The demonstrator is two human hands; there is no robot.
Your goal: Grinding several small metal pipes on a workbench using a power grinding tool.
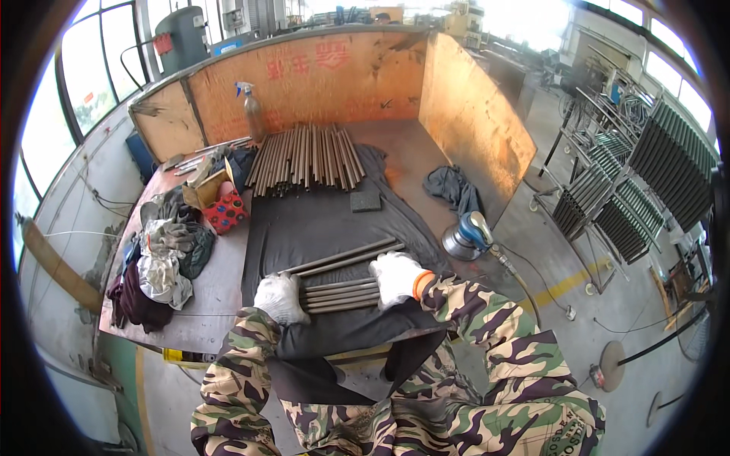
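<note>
My left hand [280, 299], in a white glove, is closed around the left ends of several dark metal tubes [342, 294] near the front of the workbench. At their right ends my right hand [395, 278], also gloved, with an orange cuff, is closed on them. Two more tubes [342, 257] slant just beyond these, their ends near both gloves. Under them a black cloth [296, 228] covers the middle of the bench. A big row of similar tubes [304, 159] lies farther back on the cloth, with a dark rectangular block [366, 201] just in front of it.
To the right sit a blue disc sander [469, 235] with its hose and a dark rag [452, 188]. Rags [163, 254] and an open box [209, 188] lie left. A spray bottle [252, 114] stands before the orange-brown boards [304, 83]. Racks of tubes [616, 190] stand far right.
</note>
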